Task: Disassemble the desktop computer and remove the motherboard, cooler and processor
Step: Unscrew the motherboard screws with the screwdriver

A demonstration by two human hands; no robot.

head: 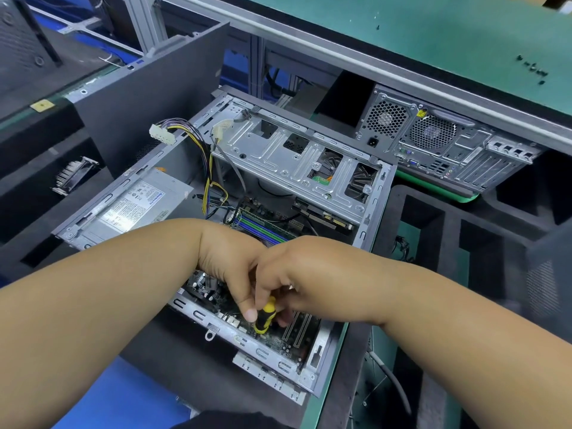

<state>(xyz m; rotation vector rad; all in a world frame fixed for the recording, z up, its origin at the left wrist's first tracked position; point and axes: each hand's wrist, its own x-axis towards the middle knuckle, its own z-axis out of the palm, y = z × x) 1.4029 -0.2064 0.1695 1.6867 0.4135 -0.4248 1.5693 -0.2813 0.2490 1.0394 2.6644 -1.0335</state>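
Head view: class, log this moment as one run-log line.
left hand: steadies screwdriver | right hand: grips it | motherboard: still in case

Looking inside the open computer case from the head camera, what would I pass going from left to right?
Power supply → bundle of coloured wires → memory slots → metal drive cage.

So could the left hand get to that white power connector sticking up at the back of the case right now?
Probably yes. The white power connector sticks up in the open above the power supply, nothing covering it. But the left hand is busy steadying the yellow screwdriver, so it would have to let go first.
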